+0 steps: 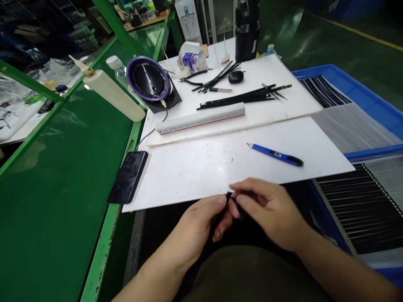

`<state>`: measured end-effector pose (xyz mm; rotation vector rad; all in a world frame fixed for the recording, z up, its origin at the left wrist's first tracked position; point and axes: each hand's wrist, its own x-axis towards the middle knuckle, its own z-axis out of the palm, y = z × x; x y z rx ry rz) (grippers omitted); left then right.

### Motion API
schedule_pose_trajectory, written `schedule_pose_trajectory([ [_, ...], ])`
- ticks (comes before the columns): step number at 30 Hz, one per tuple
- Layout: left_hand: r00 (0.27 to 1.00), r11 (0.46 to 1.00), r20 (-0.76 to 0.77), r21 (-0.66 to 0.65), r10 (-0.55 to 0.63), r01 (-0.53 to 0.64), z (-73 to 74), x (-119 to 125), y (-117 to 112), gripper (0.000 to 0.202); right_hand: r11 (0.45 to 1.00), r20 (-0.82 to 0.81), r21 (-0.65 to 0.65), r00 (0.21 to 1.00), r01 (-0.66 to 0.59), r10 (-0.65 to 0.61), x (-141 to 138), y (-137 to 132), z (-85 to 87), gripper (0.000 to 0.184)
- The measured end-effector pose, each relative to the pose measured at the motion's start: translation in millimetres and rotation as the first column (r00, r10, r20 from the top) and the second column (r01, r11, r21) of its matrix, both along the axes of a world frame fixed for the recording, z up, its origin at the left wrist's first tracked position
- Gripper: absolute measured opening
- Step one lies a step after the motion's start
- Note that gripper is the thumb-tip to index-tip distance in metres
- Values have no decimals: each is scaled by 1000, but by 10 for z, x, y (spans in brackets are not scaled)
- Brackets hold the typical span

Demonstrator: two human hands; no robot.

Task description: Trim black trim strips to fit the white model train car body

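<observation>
My left hand (206,214) is closed below the front edge of the white board (189,176), pinching a thin black strip (228,195) between thumb and fingers. Close against it, my right hand (267,205) has its thumb and forefinger drawn together at the same strip. Most of the strip is hidden by the fingers or lost against the dark background, so its length does not show. A blue utility knife (275,154) lies on the board beyond my right hand, its tip pointing left.
Behind the board lie a long white box (201,119), black strips (236,98), and pliers (193,77). A purple-rimmed fan (147,79) and a phone (127,177) are at left. A black bottle (247,33) stands behind. Blue crates (349,79) hold strips at right.
</observation>
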<state>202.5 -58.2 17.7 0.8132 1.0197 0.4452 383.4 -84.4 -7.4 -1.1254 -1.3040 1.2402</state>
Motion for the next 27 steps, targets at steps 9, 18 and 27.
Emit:
schedule_pose_trajectory([
  [9, 816, 740, -551, 472, -176, 479, 74, -23, 309, 35, 945, -244, -326, 965, 15, -99, 216, -42, -136, 25],
  [18, 524, 373, -713, 695, 467, 614, 200, -872, 2049, 55, 832, -394, -431, 756, 350, -523, 867, -75, -294, 30],
  [27, 763, 579, -520, 779, 383, 239, 349, -1152, 1263, 42, 757, -262, -270, 711, 595, -652, 1212, 124, -121, 25],
])
